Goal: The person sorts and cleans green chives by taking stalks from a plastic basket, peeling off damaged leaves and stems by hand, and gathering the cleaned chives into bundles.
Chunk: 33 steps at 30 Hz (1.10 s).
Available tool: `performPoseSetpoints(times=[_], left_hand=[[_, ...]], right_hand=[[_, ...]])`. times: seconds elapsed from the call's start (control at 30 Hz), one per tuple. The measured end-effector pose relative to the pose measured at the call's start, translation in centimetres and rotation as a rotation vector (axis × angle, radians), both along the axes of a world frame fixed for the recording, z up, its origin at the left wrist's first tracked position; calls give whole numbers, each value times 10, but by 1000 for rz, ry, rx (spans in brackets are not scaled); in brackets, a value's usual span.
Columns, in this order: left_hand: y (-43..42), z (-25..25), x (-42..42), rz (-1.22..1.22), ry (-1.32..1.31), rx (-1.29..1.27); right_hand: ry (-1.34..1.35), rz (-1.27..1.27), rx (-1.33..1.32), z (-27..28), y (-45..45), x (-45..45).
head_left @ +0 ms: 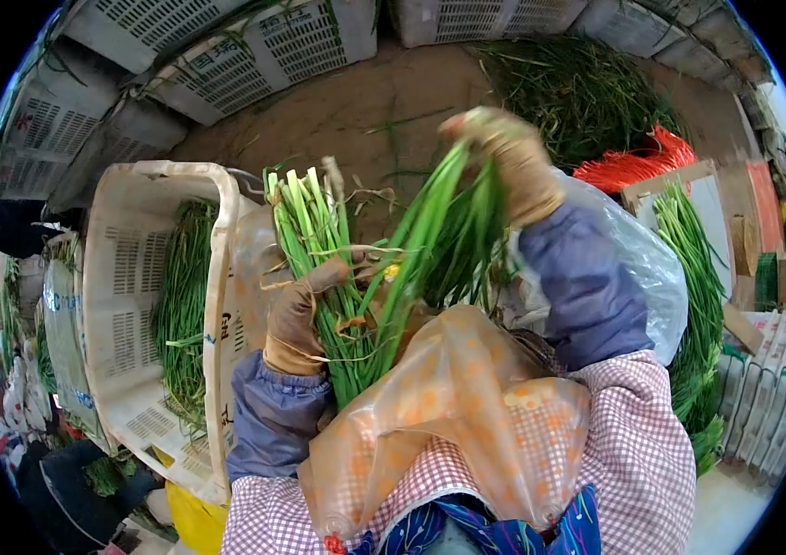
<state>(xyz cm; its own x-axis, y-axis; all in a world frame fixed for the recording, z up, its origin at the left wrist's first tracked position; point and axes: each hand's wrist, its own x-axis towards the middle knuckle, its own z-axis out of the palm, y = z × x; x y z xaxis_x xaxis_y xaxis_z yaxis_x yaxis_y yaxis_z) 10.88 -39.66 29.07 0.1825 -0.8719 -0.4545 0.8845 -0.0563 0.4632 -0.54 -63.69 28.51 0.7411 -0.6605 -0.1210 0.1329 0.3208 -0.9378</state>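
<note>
My left hand [312, 301], in a brown glove, is wrapped round a bunch of garlic chives [299, 222], whose pale cut ends point up and away from me. Raised to the right, my gloved right hand [509, 166] is closed on more chives [439, 217], and their green leaves hang down toward the left hand. Motion blurs the right hand a little. Loose dry strands cling to the left bunch. A clear orange-spotted plastic apron [448, 379] covers my lap below both hands.
At my left stands a white plastic crate [227, 231] with chives [185, 305] inside. Stacked crates [268, 55] line the back. A heap of greens [578, 92] lies on the floor beside red ties [638, 159]. More chives [689, 305] and clear plastic [643, 259] are at my right.
</note>
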Motion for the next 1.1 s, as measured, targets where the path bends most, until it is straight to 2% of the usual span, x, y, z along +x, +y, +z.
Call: performPoseSetpoints(times=[0.1,0.17,0.23,0.27,0.33,0.4,0.43,0.5,0.6,0.67,0.77,0.83,0.9,0.97,1.03,1.1], left_hand=[[11,-10,9,-6,45,-109],[9,-9,13,-49,74,-149],[3,-5,7,18,-23,-114],[-1,-6,1,40,-23,-87],[-5,0,-3,-9,-25,-46],[-8,11,-9,-9,-117,65],[-7,12,-9,-12,-120,70],[-3,13,-5,-97,-184,248],[4,-1,0,10,-142,99],[0,3,0,86,-25,-18],[-2,-2,3,94,-100,-121],[-8,-9,1,114,-111,-164],[-6,-2,-3,78,-76,-78],[-7,-7,-1,0,-45,-142],[-2,-7,0,-48,-66,3],[4,-13,1,-25,-83,20]], right_hand=[[-96,-222,-146,-12,-93,-36],[-27,-321,-249,5,-104,-39],[25,-118,-346,17,-82,-32],[-52,28,-380,8,-72,-23],[157,225,-303,29,-19,-6],[201,382,-172,33,13,8],[132,394,16,27,26,15],[89,360,88,13,39,23],[137,416,90,10,36,17],[220,250,-122,-10,12,10],[457,25,-356,-28,-35,2],[472,-2,-429,-23,-35,2],[298,185,-340,10,-1,10],[310,390,-127,30,24,22],[197,493,21,23,37,29],[135,478,72,13,44,30]])
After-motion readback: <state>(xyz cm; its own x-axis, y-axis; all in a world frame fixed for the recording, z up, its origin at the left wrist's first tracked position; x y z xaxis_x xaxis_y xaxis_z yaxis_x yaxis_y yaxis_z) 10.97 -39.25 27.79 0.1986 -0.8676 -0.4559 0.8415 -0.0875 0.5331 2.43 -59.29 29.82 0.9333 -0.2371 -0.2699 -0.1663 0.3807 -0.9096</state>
